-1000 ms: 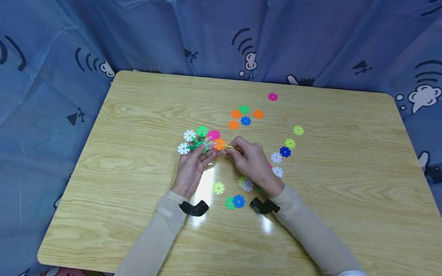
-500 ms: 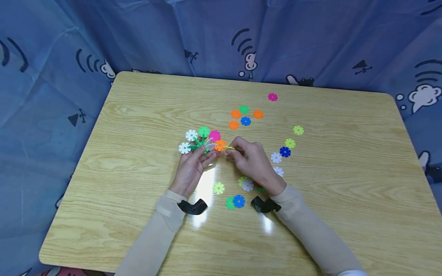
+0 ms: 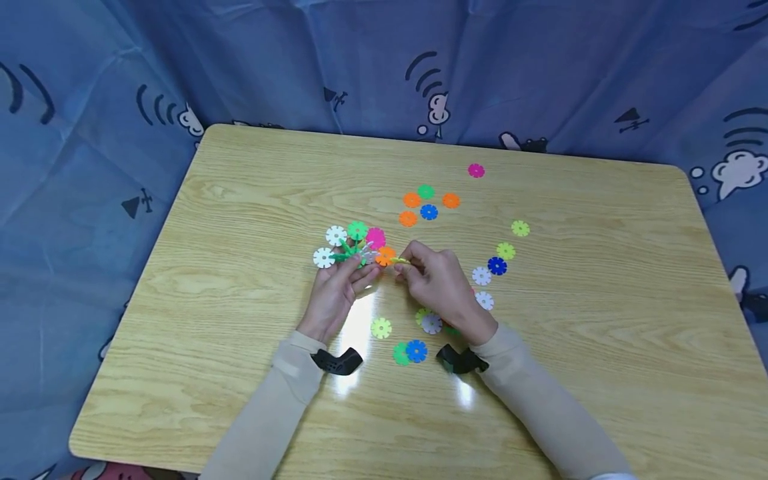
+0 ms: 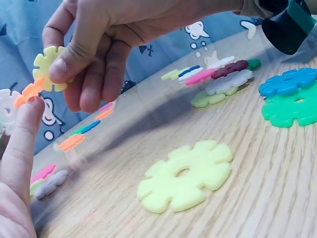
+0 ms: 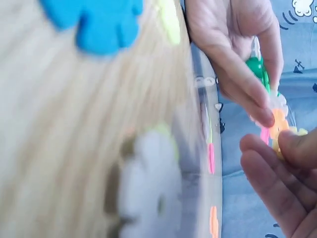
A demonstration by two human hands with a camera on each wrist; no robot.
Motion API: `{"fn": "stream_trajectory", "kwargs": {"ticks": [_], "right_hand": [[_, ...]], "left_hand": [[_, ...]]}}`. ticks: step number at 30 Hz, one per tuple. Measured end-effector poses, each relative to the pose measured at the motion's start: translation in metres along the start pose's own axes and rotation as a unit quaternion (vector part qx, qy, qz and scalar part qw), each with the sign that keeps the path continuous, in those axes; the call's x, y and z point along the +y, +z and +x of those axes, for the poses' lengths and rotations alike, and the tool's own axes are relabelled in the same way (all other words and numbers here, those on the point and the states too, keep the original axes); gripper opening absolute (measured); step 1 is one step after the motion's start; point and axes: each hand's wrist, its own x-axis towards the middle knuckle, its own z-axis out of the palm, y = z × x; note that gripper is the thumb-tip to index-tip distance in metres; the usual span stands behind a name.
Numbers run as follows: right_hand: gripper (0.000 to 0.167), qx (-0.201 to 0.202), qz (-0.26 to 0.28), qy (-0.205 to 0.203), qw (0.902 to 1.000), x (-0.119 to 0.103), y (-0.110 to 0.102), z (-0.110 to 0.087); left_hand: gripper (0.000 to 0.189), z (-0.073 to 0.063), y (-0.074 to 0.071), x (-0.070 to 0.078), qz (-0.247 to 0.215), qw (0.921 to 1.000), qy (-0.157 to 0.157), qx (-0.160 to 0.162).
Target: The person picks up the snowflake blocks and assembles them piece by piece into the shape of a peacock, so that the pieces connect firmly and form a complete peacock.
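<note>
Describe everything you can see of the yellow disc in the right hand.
The yellow disc is thin and round with a notched, petal-like rim, and looks like plastic. The right hand pinches it, the thumb covering part of its face and hiding its middle. Raised above the table, it shows nearly edge-on in the head view. Its edge meets the orange disc; how firmly they interlock, I cannot tell.

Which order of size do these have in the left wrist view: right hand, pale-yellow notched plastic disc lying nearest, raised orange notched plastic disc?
Right hand
Pale-yellow disc, helped by nearness
Raised orange disc, partly hidden
</note>
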Motion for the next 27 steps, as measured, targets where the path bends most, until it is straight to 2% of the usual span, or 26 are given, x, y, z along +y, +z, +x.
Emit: {"fn": "stream_trajectory", "kwargs": {"ticks": [4, 8, 12, 16, 20, 27], "right_hand": [[0.008, 0.021, -0.015, 0.011, 0.9996, 0.0, 0.002, -0.001], [0.009, 0.021, -0.004, 0.01, 0.9997, 0.002, 0.003, 0.0], [0.01, 0.009, 0.001, 0.005, 1.0, 0.002, 0.006, -0.001], [0.013, -0.008, -0.038, -0.019, 0.9991, -0.001, 0.007, -0.003], [0.016, -0.024, -0.065, -0.049, 0.9964, -0.009, 0.003, -0.003], [0.017, -0.07, -0.099, -0.043, 0.9917, -0.016, 0.002, -0.005]], "left_hand": [[0.006, 0.0, 0.003, -0.002, 0.007, 1.0, 0.001, -0.001], [0.001, 0.0, 0.003, -0.003, 0.001, 1.0, -0.002, 0.002], [0.005, 0.0, 0.001, -0.001, -0.019, 0.9998, 0.001, 0.005], [0.009, 0.001, -0.002, 0.001, -0.045, 0.999, 0.007, -0.004], [0.017, 0.002, -0.004, 0.001, -0.075, 0.9969, -0.003, -0.022], [0.018, 0.004, -0.004, 0.003, -0.141, 0.9886, -0.02, -0.048]]}}
